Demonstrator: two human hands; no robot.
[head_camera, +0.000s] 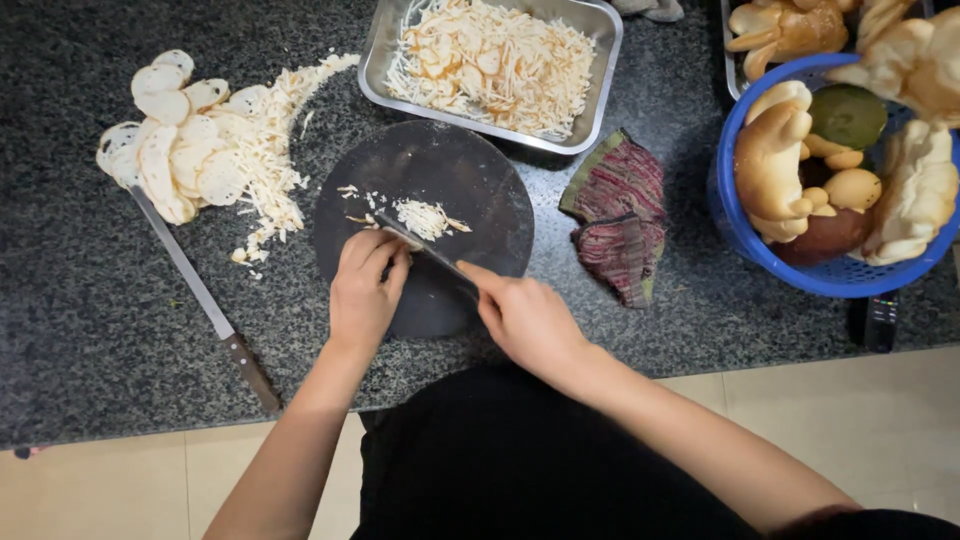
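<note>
R hand (528, 318) grips knife (425, 247) — L hand (364, 290) steadies.

Quick count: two knives (425, 247) (205, 300), one round dark chopping board (470, 200), one steel tray (380, 60), one blue basket (735, 235), two folded cloths (620, 215).

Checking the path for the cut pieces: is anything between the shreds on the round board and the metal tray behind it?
Nothing visible. The shreds lie on the dark round board, and the metal tray sits directly beyond its far edge. The folded cloth lies off to the side.
</note>
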